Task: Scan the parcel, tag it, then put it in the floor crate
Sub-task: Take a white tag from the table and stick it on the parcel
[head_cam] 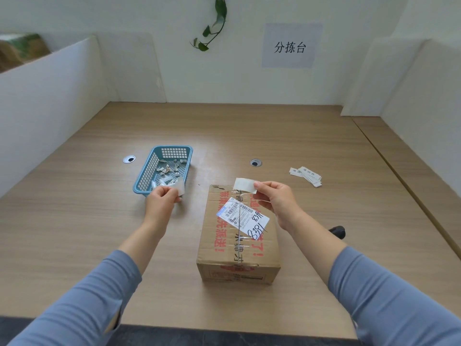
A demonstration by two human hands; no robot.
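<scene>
A brown cardboard parcel (238, 245) with red print and a white shipping label (243, 216) stands on the wooden table, in front of me. My right hand (277, 199) pinches a small white tag (245, 185) by its right edge, holding it just above the parcel's far end. My left hand (162, 198) holds a strip of white backing paper (180, 187) at the near right corner of the blue basket (149, 171). The floor crate is out of view.
The blue basket holds several crumpled paper scraps. A small pile of white tags (306, 175) lies to the right. A black object (337, 231) shows behind my right forearm. Two round cable holes (256, 162) sit in the table; white dividers stand on both sides.
</scene>
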